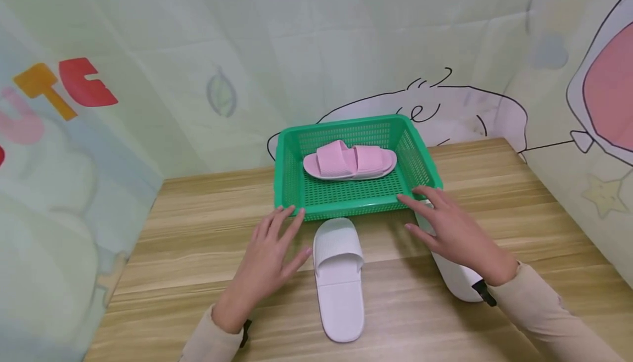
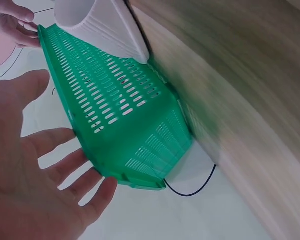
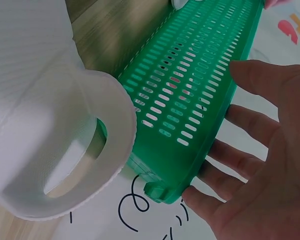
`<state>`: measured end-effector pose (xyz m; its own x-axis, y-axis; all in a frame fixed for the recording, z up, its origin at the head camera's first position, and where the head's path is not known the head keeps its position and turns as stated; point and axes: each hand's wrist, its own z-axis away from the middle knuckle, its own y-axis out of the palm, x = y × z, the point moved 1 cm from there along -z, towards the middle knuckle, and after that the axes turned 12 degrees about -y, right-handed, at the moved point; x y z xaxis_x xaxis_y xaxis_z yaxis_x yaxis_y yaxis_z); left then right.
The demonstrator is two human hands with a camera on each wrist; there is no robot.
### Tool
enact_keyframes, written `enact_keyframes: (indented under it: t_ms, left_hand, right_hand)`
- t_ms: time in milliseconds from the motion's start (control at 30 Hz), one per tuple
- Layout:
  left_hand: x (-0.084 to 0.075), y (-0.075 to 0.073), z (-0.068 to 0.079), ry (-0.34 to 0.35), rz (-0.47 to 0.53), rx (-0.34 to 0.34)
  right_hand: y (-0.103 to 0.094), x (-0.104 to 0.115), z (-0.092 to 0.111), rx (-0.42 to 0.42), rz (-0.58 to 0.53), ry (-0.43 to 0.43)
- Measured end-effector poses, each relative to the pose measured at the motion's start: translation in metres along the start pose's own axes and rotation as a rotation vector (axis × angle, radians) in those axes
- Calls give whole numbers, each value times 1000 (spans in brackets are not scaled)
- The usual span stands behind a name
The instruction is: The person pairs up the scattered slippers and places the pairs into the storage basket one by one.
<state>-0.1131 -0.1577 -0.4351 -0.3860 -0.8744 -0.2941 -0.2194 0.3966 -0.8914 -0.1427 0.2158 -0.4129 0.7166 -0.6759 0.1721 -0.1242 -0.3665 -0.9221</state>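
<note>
A green plastic basket (image 1: 289, 186) stands at the back of the table with a pair of pink slippers (image 1: 333, 161) lying in it. My left hand (image 1: 269, 252) is at the basket's front left corner, fingers spread and fingertips at the rim. At the front right corner is my right hand (image 1: 452, 233), also with extended fingers at the rim. In both wrist views the fingers (image 2: 80, 165) lie along the rim without curling round it. One white slipper (image 1: 340, 279) lies between the hands, toe toward the basket. Another white slipper (image 1: 457, 279) lies partly hidden under my right hand and wrist.
The wooden table (image 1: 207, 230) extends to both sides of the basket. Behind it hangs a printed cloth backdrop (image 1: 237, 49), close to the basket's back edge. Cloth also hangs along the left and right sides.
</note>
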Motion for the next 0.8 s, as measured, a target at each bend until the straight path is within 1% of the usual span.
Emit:
enact_keyframes:
  t_ms: [67,167,233,333,400,467,633,800]
  left_hand:
    - [-2,0,0,17,19,-15]
    - [-5,0,1,74,52,-38]
    - [-9,2,2,124,69,-43]
    - [-15,5,2,187,90,-28]
    - [-19,7,1,210,95,-1]
    - [-23,8,0,221,88,41]
    - [-29,12,-3,244,12,161]
    - [-31,17,-6,258,-50,231]
  right_hand:
    - [0,0,1,3,-2,7]
    - [0,0,1,8,-3,15]
    - [-1,0,2,12,-5,19]
    - [-2,0,2,18,-10,21]
    - [-2,0,2,20,-13,19]
    - [-2,0,3,21,-14,14]
    - [-3,-1,3,26,-29,-2]
    - [-5,-1,2,33,-47,-12]
